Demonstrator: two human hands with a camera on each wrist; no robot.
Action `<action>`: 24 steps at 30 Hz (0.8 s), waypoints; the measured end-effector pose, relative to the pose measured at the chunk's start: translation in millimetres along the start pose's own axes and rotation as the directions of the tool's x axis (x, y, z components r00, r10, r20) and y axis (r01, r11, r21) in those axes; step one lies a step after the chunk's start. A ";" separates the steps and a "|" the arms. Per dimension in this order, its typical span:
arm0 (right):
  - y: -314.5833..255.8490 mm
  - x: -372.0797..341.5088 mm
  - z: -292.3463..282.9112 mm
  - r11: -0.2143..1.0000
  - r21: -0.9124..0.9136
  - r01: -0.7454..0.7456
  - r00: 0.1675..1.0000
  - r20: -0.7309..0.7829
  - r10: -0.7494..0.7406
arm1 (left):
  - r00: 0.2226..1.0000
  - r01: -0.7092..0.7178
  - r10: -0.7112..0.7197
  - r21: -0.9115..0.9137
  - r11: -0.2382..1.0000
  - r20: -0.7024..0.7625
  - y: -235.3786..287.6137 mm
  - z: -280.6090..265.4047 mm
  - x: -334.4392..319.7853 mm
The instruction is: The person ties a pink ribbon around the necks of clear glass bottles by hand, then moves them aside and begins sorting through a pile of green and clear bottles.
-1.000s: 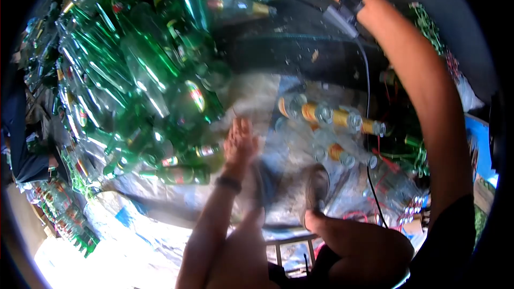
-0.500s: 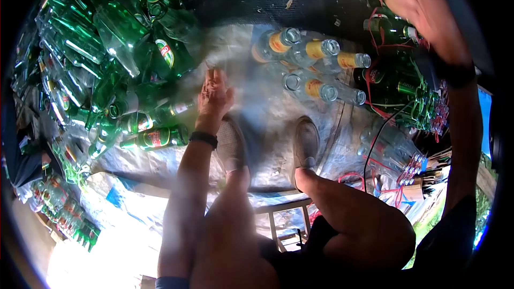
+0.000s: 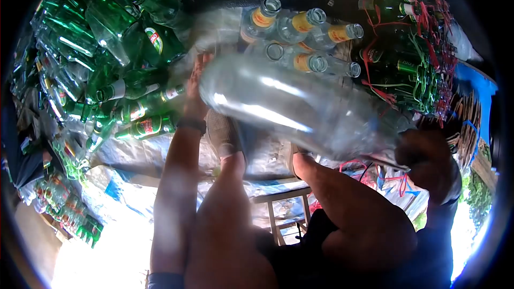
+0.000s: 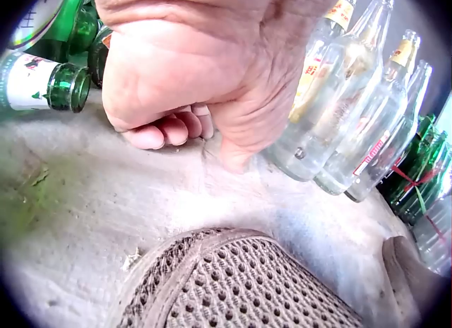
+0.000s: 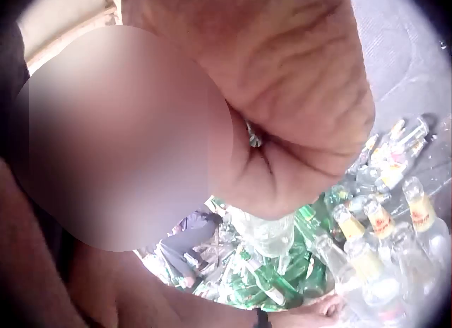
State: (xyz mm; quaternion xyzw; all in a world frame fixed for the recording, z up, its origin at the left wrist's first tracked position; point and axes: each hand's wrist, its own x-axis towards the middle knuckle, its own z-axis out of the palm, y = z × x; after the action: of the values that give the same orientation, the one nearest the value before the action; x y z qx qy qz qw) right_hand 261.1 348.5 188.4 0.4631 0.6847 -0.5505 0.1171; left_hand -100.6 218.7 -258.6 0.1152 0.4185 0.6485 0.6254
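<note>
A clear glass bottle (image 3: pixel 278 96), motion-blurred, slants across the head view above the feet. My right hand (image 3: pixel 431 163) grips it at its narrow right end; in the right wrist view the curled hand (image 5: pixel 282 116) hides most of it, and its clear body shows just beyond the fingers. My left hand (image 3: pixel 197 83) hangs low over the grey sheet (image 4: pixel 198 194), beside the bottle's base end in the head view. It holds nothing, its fingers (image 4: pixel 169 133) loosely bent and its thumb apart from them. Clear bottles with yellow neck labels (image 3: pixel 302 24) stand upright right of it.
A large heap of green bottles (image 3: pixel 96 43) lies on the left. At the right are bottles bundled with red and green string (image 3: pixel 396 64). Two shoed feet (image 3: pixel 222 134) stand on the sheet between them. Flattened cardboard (image 3: pixel 468 112) is stacked at the far right.
My right hand has come down from the upper right to the lower right, and the clear bottle has entered the head view with it. The left hand stays low by the green bottles.
</note>
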 end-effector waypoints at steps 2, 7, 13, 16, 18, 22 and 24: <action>3.5 2.5 9.7 0.996 -0.042 -0.082 0.996 0.021 0.083 | 1.000 0.010 0.028 0.995 -0.098 -0.007 50.8 47.1 8.5; 29.5 30.1 26.0 0.896 -0.338 0.286 0.957 0.147 -0.250 | 0.971 -0.150 0.180 0.988 -0.042 0.156 35.1 31.0 12.4; 80.0 58.6 44.6 0.815 -0.539 0.213 0.974 0.050 -0.221 | 0.974 -0.137 0.173 0.989 -0.050 0.144 37.4 34.1 10.8; 87.9 67.0 46.8 0.799 -0.582 0.149 0.985 0.020 -0.170 | 0.973 -0.143 0.178 0.989 -0.041 0.148 34.9 31.2 11.6; 90.5 70.0 48.7 0.796 -0.593 0.121 0.985 -0.030 -0.173 | 0.977 -0.132 0.162 0.991 -0.037 0.136 34.4 32.2 12.5; 96.0 76.7 52.3 0.778 -0.618 0.112 0.978 -0.072 -0.198 | 0.979 -0.121 0.158 0.992 -0.043 0.126 34.5 30.8 13.4; 95.6 80.1 52.9 0.738 -0.660 0.142 0.960 -0.091 -0.265 | 0.974 -0.145 0.171 0.988 -0.053 0.152 33.6 30.4 13.0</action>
State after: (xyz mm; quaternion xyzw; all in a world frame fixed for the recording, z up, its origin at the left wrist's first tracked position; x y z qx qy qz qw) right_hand 272.1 340.1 53.7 0.3636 0.8865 -0.2458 0.1466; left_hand -106.6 247.1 -221.4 0.5693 0.7451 0.2191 0.2695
